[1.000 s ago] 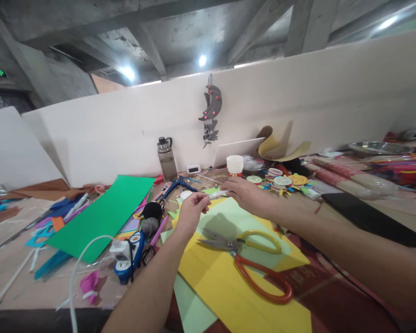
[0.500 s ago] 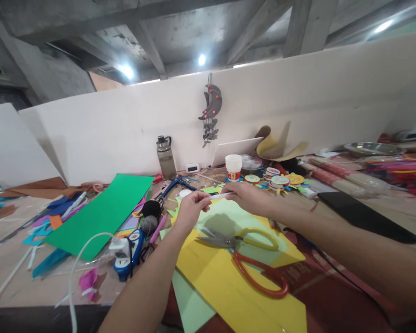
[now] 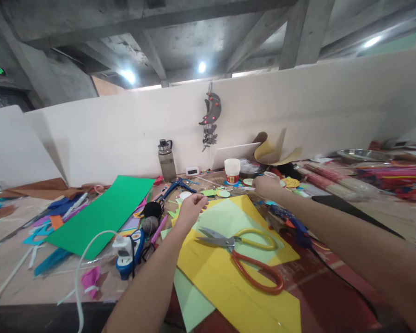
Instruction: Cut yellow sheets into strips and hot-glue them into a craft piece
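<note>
My left hand hovers over the far left edge of the paper sheets, fingertips pinched together; whether anything small is between them I cannot make out. Farther right, my right hand is closed on a slim white stick-like piece that points left, close to the paper cup. Below the hands, large scissors with one yellow and one orange handle lie spread on yellow paper and pale green paper.
Green sheet, blue power strip with a white cable, and yarn balls lie left. A water bottle stands behind. Under my right forearm is a blue glue gun with a black cord. Metal tray at far right.
My right hand has moved right and away from my left hand, taking the white piece with it. The left hand has let go of that piece and stays nearly in place.
</note>
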Demonstrator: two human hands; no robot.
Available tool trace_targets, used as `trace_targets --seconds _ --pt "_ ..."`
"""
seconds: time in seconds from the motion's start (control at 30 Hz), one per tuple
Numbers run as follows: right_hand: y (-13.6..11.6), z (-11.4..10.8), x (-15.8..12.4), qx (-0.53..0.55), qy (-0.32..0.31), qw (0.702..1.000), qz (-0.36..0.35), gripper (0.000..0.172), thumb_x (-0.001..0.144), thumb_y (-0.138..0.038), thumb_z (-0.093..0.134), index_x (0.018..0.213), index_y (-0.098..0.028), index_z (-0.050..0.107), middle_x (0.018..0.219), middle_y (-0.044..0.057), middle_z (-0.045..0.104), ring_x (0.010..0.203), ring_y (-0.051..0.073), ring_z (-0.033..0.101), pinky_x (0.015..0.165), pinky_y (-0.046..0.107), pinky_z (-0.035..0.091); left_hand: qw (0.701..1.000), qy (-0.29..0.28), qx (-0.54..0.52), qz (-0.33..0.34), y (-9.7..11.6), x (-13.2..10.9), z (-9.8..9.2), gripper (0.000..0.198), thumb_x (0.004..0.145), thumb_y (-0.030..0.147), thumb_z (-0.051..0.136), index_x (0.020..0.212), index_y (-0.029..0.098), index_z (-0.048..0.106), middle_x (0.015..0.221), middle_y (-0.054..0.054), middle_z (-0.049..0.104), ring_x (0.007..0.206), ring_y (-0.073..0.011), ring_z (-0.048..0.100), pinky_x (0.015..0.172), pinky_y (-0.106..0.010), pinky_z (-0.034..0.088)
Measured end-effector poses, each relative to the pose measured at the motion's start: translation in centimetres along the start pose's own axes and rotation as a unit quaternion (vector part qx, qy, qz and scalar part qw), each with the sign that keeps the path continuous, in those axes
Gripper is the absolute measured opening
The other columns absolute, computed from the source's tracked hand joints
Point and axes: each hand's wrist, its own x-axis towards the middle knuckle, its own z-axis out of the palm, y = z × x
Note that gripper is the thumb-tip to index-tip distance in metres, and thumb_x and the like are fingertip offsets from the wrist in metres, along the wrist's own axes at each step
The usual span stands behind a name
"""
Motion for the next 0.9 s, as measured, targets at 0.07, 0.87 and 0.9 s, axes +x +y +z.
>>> trace_targets --seconds 0.07,0.87,0.9 --pt "-0.3 0.6 0.3 -0.026 -0.023 0.999 0.027 0.033 0.088 -0.033 0.055 0.115 -0.014 0.056 0.114 0.01 0.058 0.097 0.02 0.059 0.082 0.041 0.049 1.0 -0.013 0.023 -0.003 0.3 -0.3 0.1 0.017 0.07 0.032 0.066 0.072 0.015 0.066 0.069 -0.005 0.066 0.06 -0.0128 0.057 0.054 -0.022 0.041" --pt "-5.2 0.6 -18.9 0.125 -0.032 0.951 -0.282 0.046 0.082 -0.033 0.058 0.125 -0.019 0.054 0.11 0.015 0.058 0.102 0.027 0.054 0.089 0.039 0.044 0.892 -0.174 0.413 0.061 -0.4 0.1 -1.1 0.02 0.072 0.031 0.059 0.075 0.015 0.069 0.073 -0.005 0.068 0.066 -0.0152 0.057 0.061 -0.025 0.04" --pt "-5.3 1.0 -18.8 0.122 -0.021 0.952 -0.28 0.046 0.082 -0.032 0.057 0.126 -0.018 0.054 0.109 0.015 0.058 0.101 0.027 0.054 0.089 0.039 0.044 0.889 -0.18 0.418 0.054 -0.5 0.1 -1.1 0.021 0.074 0.031 0.057 0.076 0.014 0.069 0.073 -0.004 0.068 0.066 -0.0152 0.057 0.061 -0.025 0.041"
